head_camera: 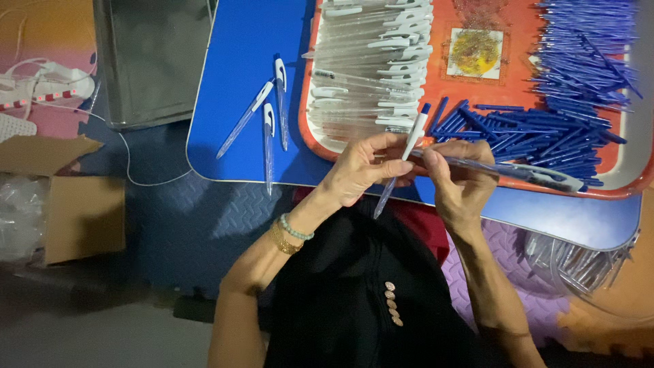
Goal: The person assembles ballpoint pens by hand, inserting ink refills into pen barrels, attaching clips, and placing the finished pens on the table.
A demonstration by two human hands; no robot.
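Observation:
My left hand (364, 167) pinches an assembled pen (406, 155) with a white clip and blue tip, held upright in front of the tray's near edge. My right hand (460, 178) grips a clear pen barrel (518, 172) that sticks out to the right, and its fingertips meet the left hand's pen. Behind both hands stands an orange tray (524, 48) holding a stack of clear barrels with white clips (371, 61) on the left and a heap of blue refills (565, 102) on the right. Three finished pens (267, 116) lie on the blue table (238, 54) left of the tray.
A grey bag (150, 61) sits beyond the table at upper left. A cardboard box (68, 197) with clear plastic stands on the floor at left, near a white power strip (41, 85) and its cable. More clear barrels in a bag (586, 262) lie under the table at right.

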